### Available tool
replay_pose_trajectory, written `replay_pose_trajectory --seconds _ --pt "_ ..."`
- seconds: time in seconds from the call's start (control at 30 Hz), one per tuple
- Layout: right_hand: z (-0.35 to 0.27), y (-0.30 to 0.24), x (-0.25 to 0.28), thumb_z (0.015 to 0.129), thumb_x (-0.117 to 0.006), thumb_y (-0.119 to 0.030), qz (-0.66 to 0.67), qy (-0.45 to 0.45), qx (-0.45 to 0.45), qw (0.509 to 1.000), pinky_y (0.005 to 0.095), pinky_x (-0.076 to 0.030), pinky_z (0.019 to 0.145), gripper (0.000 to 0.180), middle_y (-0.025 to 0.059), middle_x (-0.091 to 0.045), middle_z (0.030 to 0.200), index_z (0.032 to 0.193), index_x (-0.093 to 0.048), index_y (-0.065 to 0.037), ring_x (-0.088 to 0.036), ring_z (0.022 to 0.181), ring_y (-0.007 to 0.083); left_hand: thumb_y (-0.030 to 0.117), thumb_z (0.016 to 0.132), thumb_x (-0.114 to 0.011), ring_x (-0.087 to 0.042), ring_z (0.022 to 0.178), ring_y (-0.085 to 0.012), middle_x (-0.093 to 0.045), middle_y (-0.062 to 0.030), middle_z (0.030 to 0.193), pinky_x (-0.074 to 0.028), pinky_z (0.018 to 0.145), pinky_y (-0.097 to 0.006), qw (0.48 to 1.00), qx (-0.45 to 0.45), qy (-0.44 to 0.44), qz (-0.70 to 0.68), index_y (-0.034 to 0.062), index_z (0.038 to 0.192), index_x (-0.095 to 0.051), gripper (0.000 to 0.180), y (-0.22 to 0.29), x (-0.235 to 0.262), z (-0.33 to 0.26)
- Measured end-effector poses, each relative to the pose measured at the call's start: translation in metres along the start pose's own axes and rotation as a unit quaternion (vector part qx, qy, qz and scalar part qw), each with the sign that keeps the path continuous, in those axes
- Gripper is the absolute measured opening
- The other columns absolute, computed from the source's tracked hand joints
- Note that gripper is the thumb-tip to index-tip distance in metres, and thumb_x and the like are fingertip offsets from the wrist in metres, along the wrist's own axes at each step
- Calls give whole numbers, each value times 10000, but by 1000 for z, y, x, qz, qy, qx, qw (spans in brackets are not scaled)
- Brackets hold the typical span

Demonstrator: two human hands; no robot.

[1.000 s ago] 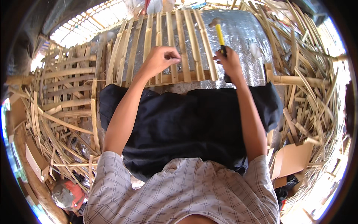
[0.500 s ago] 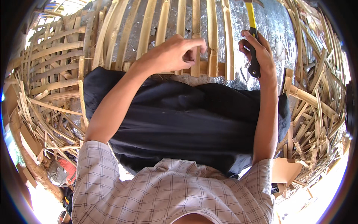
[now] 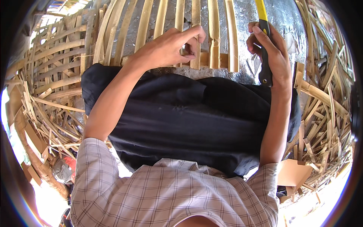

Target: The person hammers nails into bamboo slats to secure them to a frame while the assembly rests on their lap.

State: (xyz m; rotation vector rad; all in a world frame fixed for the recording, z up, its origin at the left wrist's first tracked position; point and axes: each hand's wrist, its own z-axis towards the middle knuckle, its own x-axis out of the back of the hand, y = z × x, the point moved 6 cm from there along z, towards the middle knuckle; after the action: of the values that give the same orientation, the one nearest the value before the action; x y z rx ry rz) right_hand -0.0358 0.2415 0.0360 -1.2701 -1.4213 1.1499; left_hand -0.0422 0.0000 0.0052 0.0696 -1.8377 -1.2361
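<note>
My left hand (image 3: 174, 47) is closed over one bamboo slat (image 3: 195, 19), its fingers curled and the fingertips near the slat's lower end. Whatever those fingers pinch, if anything, is too small to make out. My right hand (image 3: 276, 53) grips a hammer (image 3: 262, 13) by its black grip, with the yellow shaft pointing up. The hammer's head lies beyond the top edge of the view. Several slats run side by side across a bamboo crosspiece (image 3: 223, 60). A shiny silvery surface (image 3: 245, 41) shows beneath them.
Black cloth (image 3: 189, 117) covers my lap just below the slats. On the left stands a woven bamboo lattice (image 3: 56, 62). Loose bamboo strips (image 3: 321, 113) are heaped on the right, beside a piece of cardboard (image 3: 293, 172). A bamboo pole (image 3: 323, 98) juts out near my right forearm.
My right hand has moved right with the hammer, whose head has left the view at the top. My left hand has shifted slightly up and left, its fingers still curled at the slat.
</note>
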Motion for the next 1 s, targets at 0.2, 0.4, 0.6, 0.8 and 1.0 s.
replay_pose_trajectory --seconds 0.2,0.4,0.6,0.8,1.0 --pt "-2 -1 -4 1045 -653 -278 118 -8 2 993 267 -465 711 283 58 -646 885 1132 -655 -8 -592 732 112 5 835 -802 -741 839 -260 -765 -53 841 -542 951 -424 999 14 10 -28 90 1183 -490 475 0 -3 -4" --pt "-7 -12 -13 1097 -552 -347 237 -122 24 963 234 -442 580 306 61 -631 997 1193 -591 -59 -540 629 100 11 833 -808 -736 837 -257 -759 -63 831 -546 946 -408 998 20 8 -58 83 1161 -476 472 2 -4 -3" --pt "-11 7 -2 1040 -678 -279 36 -74 -60 995 266 -305 520 236 -69 -393 662 1051 -625 -50 -354 562 73 -7 806 -825 -697 827 -165 -747 -49 818 -526 856 -368 992 44 6 -119 80 1129 -455 499 -4 -1 -3" --pt "-28 -7 -2 1005 -728 -303 -321 33 130 937 344 -304 532 371 35 -404 616 875 -629 31 -324 603 108 4 800 -837 -677 804 -148 -750 -47 815 -497 820 -328 990 29 26 -133 86 1121 -454 506 -19 -3 -8" --pt "-71 -14 -2 996 -737 -298 -349 51 96 931 368 -312 509 373 63 -416 575 844 -627 24 -307 558 147 10 809 -827 -706 788 -155 -764 -62 823 -528 802 -359 990 5 30 -140 72 1122 -453 492 -8 0 -4"
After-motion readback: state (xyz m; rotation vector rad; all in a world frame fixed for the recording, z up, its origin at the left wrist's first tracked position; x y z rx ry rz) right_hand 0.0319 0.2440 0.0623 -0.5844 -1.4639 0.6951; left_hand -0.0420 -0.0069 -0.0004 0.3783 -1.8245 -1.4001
